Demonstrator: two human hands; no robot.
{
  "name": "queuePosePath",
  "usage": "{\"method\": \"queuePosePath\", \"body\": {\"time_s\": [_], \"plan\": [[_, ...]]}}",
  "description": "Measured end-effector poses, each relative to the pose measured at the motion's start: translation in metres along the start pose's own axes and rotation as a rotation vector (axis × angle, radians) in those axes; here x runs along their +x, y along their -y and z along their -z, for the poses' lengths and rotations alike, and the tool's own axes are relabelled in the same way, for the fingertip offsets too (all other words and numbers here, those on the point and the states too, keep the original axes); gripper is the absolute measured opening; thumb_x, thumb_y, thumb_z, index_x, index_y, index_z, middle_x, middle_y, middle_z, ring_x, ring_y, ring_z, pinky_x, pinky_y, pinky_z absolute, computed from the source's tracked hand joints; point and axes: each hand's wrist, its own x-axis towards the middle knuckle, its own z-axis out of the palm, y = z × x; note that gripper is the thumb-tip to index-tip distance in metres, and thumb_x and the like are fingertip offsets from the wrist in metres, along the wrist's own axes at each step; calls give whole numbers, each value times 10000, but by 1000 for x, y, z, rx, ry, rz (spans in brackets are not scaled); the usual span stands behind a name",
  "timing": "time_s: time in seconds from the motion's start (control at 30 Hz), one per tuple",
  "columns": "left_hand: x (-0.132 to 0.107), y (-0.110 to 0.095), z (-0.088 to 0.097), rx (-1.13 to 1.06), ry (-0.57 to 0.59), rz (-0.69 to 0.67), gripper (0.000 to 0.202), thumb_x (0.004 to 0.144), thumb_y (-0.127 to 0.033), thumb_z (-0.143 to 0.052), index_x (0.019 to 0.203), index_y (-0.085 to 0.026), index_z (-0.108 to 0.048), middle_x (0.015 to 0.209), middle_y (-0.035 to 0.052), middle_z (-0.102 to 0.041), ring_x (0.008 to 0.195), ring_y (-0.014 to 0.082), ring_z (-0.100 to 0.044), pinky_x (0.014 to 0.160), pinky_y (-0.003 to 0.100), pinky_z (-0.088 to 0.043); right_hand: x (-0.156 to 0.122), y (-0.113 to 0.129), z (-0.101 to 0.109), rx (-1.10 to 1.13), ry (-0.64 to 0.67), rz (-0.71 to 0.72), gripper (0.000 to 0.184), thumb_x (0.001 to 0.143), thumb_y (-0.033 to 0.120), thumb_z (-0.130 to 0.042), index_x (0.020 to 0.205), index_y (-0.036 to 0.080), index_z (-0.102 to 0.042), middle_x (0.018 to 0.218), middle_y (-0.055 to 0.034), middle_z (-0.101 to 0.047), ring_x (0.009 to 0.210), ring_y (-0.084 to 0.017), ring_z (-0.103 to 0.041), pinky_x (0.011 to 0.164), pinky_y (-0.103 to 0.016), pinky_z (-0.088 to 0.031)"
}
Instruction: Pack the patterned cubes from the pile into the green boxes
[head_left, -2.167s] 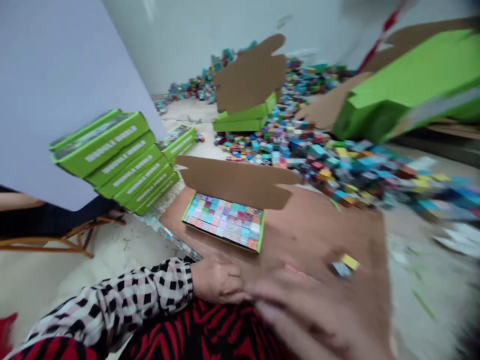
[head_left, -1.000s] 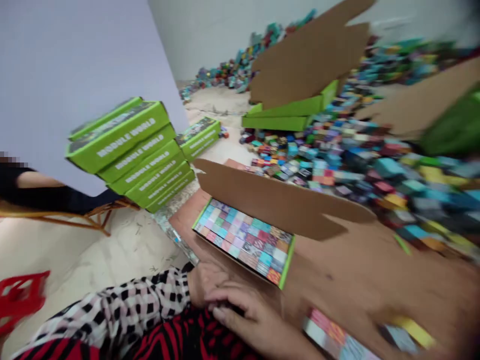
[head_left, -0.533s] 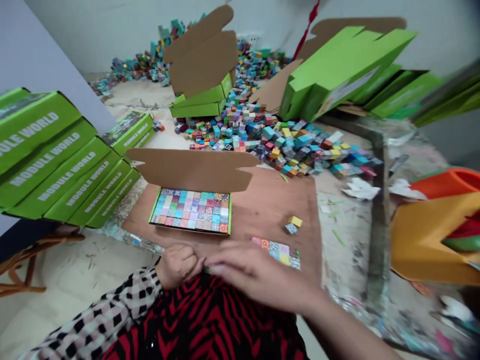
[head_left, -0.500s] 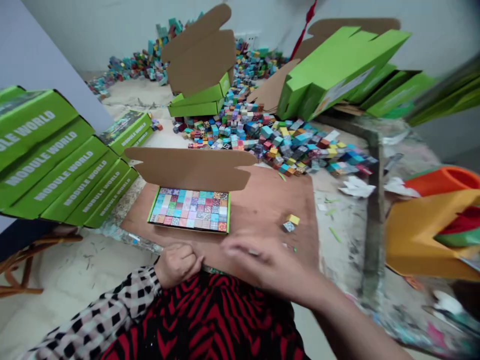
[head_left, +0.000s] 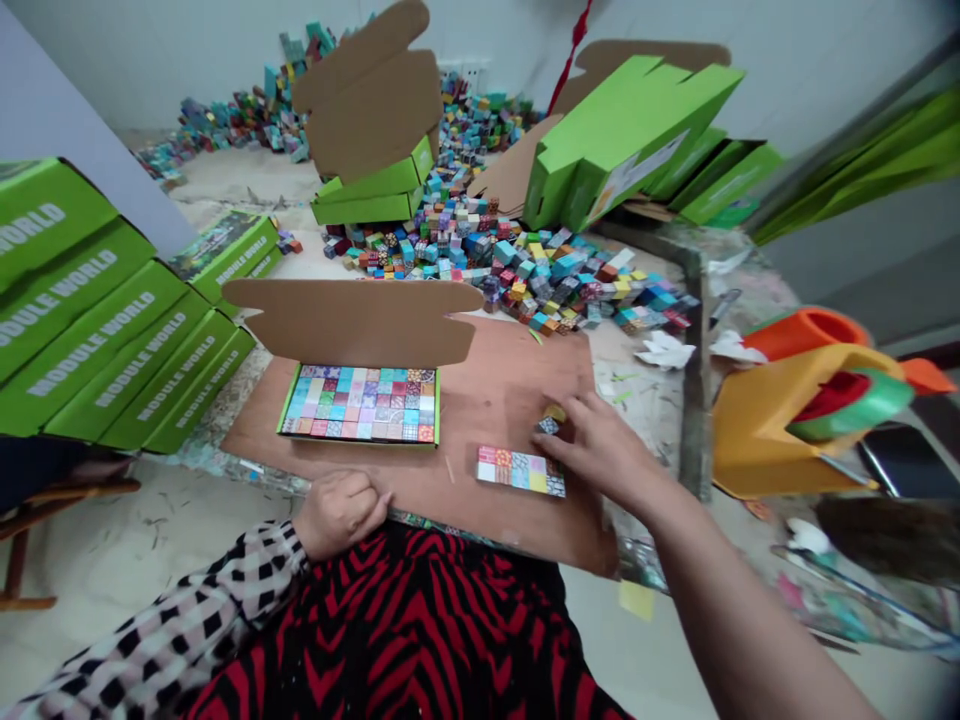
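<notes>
The left hand [head_left: 341, 510] is a tight fist (nothing shows inside it) at the near edge of the brown board [head_left: 487, 400]. The right hand [head_left: 604, 455] is nearer the row of cubes [head_left: 521, 470]. The row lies at its 9 o'clock, with the long side running 9 to 3. Its bent fingers touch two loose cubes [head_left: 550, 420] at 11 o'clock, but I cannot tell if they grip. Farther off at 10 o'clock sits the open box of cubes [head_left: 360, 403], then the cube pile [head_left: 540, 270].
</notes>
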Motion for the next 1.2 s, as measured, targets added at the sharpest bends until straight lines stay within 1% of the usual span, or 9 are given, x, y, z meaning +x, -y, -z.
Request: {"method": "queuePosePath", "body": {"time_s": [0.17,0.4,0.53,0.63,0.73,0.83,0.93,1.03,1.2], "plan": [[1,1,1,-18,9,0,301,882,-173,-541,584,-183,-501,564,-30,-484,524,101,-465,536,241,-380,-2,-5,0,62,-19,1,412,800,293,-534,1174,136,-606,957,-112,-631,915,-260,-604,795,-382,-498],[10,-4,12,-121,52,46,337,910,-203,-501,574,-184,-494,557,-30,-463,504,89,-436,504,230,-350,-37,-11,24,165,179,34,472,796,241,-510,1262,173,-549,1191,-118,-629,1078,-267,-604,889,-402,-502],[34,-19,17,-215,144,-27,343,922,-221,-482,583,-184,-519,570,-19,-471,528,101,-453,527,235,-391,-50,-7,24,210,235,53,430,799,228,-504,1221,179,-569,1212,-117,-621,1127,-265,-582,943,-413,-483],[61,-33,16,-326,274,-12,245,944,-247,-437,800,-173,-620,708,15,-551,636,119,-544,596,231,-478,-54,-3,21,233,263,44,474,796,217,-507,1267,177,-533,1209,-118,-598,1126,-258,-571,937,-410,-485],[88,-47,8,-407,365,70,288,938,-252,-426,1197,-173,-525,1087,95,-579,959,182,-605,829,333,-540,-55,0,20,221,257,16,503,784,247,-552,1284,198,-523,1129,-109,-572,1034,-249,-591,878,-399,-510],[107,-57,-6,-437,443,174,502,899,-221,-485,1375,-180,-331,1330,135,-449,1186,242,-515,993,426,-472,-56,2,16,190,225,-16,496,768,307,-610,1252,220,-548,1076,-99,-533,953,-245,-595,831,-395,-523],[117,-62,-23,-457,479,277,563,863,-219,-541,1379,-169,-323,1307,138,-447,1159,263,-523,974,454,-480,-56,5,6,194,200,-23,462,768,306,-628,1216,219,-563,1044,-93,-515,908,-236,-597,805,-387,-528],[121,-62,-36,-499,468,308,453,857,-175,-516,1303,-163,-436,1136,91,-513,1037,226,-567,919,418,-510,-55,6,-3,236,167,39,335,824,251,-554,1157,213,-578,1017,-89,-522,922,-228,-597,826,-385,-521],[133,-61,-38,-538,351,286,405,903,-177,-449,1307,-146,-448,1132,95,-513,1041,216,-558,935,397,-500,-38,-1,7,270,94,134,288,863,222,-499,1142,219,-568,1039,-90,-546,967,-228,-588,854,-382,-506]]}}
